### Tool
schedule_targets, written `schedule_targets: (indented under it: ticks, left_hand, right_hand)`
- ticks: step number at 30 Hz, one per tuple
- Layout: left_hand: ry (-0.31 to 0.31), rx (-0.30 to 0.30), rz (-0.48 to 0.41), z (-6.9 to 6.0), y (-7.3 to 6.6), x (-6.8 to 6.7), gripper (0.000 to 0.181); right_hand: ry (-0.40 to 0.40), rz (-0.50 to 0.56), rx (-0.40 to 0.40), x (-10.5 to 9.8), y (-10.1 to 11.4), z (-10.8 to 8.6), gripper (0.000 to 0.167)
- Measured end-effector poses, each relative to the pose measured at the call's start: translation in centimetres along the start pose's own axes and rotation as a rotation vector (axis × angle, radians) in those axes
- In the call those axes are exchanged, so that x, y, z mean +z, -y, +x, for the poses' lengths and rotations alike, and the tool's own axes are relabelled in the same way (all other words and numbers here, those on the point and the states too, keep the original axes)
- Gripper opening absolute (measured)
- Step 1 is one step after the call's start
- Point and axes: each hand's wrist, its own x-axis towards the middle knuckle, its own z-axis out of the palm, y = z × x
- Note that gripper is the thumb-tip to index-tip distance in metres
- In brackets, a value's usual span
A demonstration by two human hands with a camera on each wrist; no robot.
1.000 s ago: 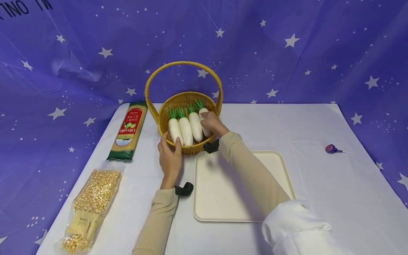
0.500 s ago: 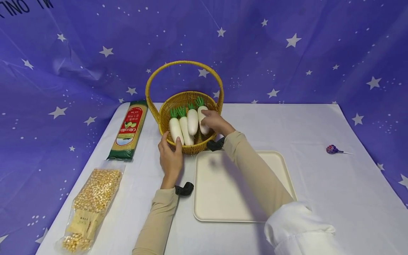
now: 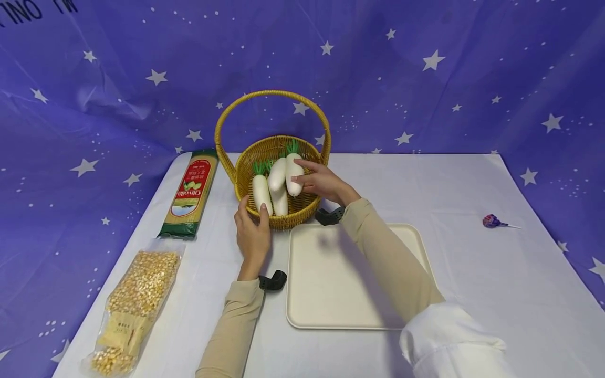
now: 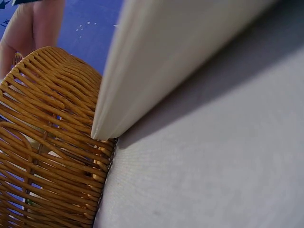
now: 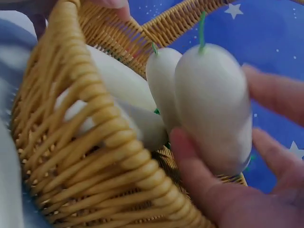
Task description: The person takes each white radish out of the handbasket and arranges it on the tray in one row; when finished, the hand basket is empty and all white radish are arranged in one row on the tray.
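Several white radishes with green tops lie in a yellow wicker basket (image 3: 283, 223) with a tall handle. My right hand (image 3: 326, 184) has its thumb and fingers on either side of the rightmost white radish (image 5: 213, 109), which tilts with its root end up. Leaning on its left is another white radish (image 3: 277, 175), lying across a lower one (image 3: 281, 203). The leftmost white radish (image 3: 261, 194) lies against the basket's near wall. My left hand (image 3: 253, 233) holds the basket's near left rim; its grip is out of sight in the left wrist view.
A cream tray (image 3: 331, 294) lies in front of the basket, under my right forearm. Left of the basket are a spaghetti packet (image 3: 190, 194) and a bag of corn kernels (image 3: 137, 299). A lollipop (image 3: 492, 221) lies far right on the white tablecloth.
My right hand has moved the rightmost radish up and to the left. The radish beside it has shifted left onto a lower one. My left hand has stayed on the rim.
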Motion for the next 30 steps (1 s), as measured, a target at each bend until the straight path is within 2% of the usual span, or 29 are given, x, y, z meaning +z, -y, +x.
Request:
schedule_targets:
  ticks: [3, 7, 14, 17, 23, 27, 30]
  left_hand:
    - [-0.008, 0.001, 0.000, -0.1, 0.1, 0.0, 0.056]
    - [-0.012, 0.005, 0.001, 0.0, 0.1, 0.0, 0.056]
    - [-0.006, 0.005, -0.004, 0.0, 0.0, -0.1, 0.057]
    - [0.001, 0.001, 0.004, 0.0, -0.1, -0.1, 0.057]
    - [-0.004, 0.003, 0.001, 0.1, -0.1, 0.0, 0.056]
    - [0.004, 0.006, -0.006, 0.0, -0.2, -0.1, 0.056]
    - [0.006, 0.010, -0.008, 0.0, -0.1, -0.1, 0.055]
  right_hand:
    - [0.031, 0.016, -0.040, 0.1, -0.2, -0.8, 0.063]
    - [0.032, -0.006, -0.076, 0.3, -0.7, -2.3, 0.062]
    - [0.045, -0.025, -0.216, 2.1, -2.5, -6.0, 0.065]
    - [0.052, -0.001, -0.289, 3.5, -3.7, -8.2, 0.071]
    - [0.134, 0.121, -0.459, 6.1, -7.0, -11.9, 0.078]
    - [0.145, 0.081, -0.485, 7.0, -9.7, -14.1, 0.075]
    - [0.141, 0.030, -0.459, 7.4, -11.4, -15.3, 0.074]
